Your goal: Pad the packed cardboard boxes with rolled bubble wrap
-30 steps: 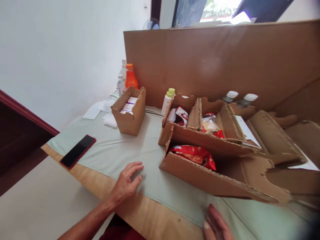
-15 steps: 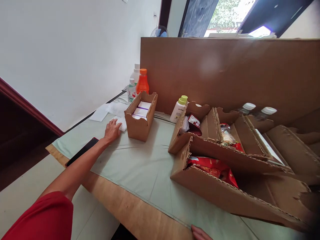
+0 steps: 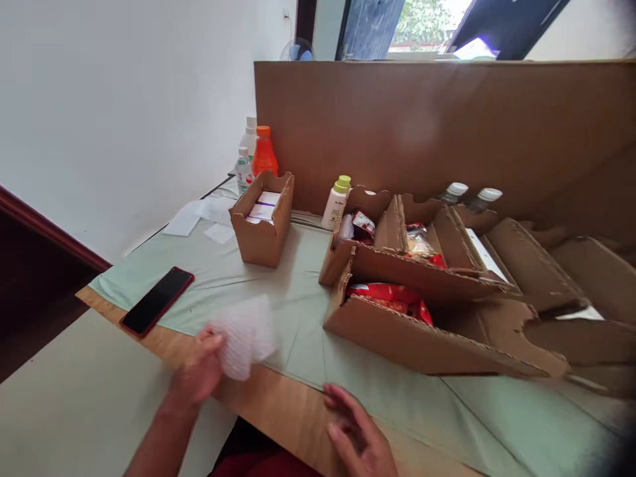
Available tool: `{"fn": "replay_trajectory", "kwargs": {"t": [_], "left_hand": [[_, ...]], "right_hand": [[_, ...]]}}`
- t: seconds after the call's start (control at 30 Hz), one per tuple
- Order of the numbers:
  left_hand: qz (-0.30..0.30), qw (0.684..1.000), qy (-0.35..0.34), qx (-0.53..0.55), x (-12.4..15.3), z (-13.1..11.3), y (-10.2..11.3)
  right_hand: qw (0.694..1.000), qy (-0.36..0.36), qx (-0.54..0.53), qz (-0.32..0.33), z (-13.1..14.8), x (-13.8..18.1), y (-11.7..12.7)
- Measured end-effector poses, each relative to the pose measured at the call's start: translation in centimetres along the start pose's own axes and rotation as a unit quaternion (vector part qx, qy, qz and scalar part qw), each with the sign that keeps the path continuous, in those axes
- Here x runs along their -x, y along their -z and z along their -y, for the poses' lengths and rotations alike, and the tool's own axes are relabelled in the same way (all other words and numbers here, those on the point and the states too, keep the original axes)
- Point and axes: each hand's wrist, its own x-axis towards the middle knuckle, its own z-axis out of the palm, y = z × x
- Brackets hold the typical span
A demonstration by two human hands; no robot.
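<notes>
My left hand (image 3: 201,368) pinches the edge of a piece of translucent white bubble wrap (image 3: 238,341), which hangs blurred by motion above the table's front edge. To its right, my right hand (image 3: 360,434) is open, thumb and fingers apart and slightly curled, with nothing in it. More white sheets lie flat on the green cloth at the far left, among them a bubble wrap sheet (image 3: 217,209) and a smooth white sheet (image 3: 183,218). A phone (image 3: 158,301) with a red edge rests left of my left hand.
A cardboard box (image 3: 261,245) holds white packets. Open cardboard bins (image 3: 417,344) with red packages fill the right side. Behind stand an orange bottle (image 3: 264,156), a white bottle with a green cap (image 3: 335,205) and a tall cardboard panel (image 3: 422,119).
My left hand has drawn back from the sheets beside the box toward the front edge, bringing bubble wrap with it. My right hand has come further into view. The camera has shifted.
</notes>
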Motion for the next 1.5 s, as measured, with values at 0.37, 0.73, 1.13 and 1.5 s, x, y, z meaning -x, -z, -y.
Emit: {"fn": "replay_trajectory", "kwargs": {"t": [0.37,0.73,1.13,1.5], "left_hand": [[0.173,0.976,-0.023,-0.129,2.2,3.5,-5.4],[0.419,0.797,-0.074,-0.429,2.2,1.4,-11.0],[0.253,0.891,0.022,-0.377,-1.6,2.9,-8.1],[0.342,0.734,-0.320,-0.492,2.0,5.5,-11.7]], "right_hand": [[0.992,0.023,0.043,-0.117,5.6,0.2,3.0],[0.949,0.187,0.224,-0.116,10.2,2.8,8.1],[0.944,-0.072,0.170,-0.275,-1.1,2.1,8.7],[0.874,0.196,0.403,-0.189,0.8,0.3,4.9]]}}
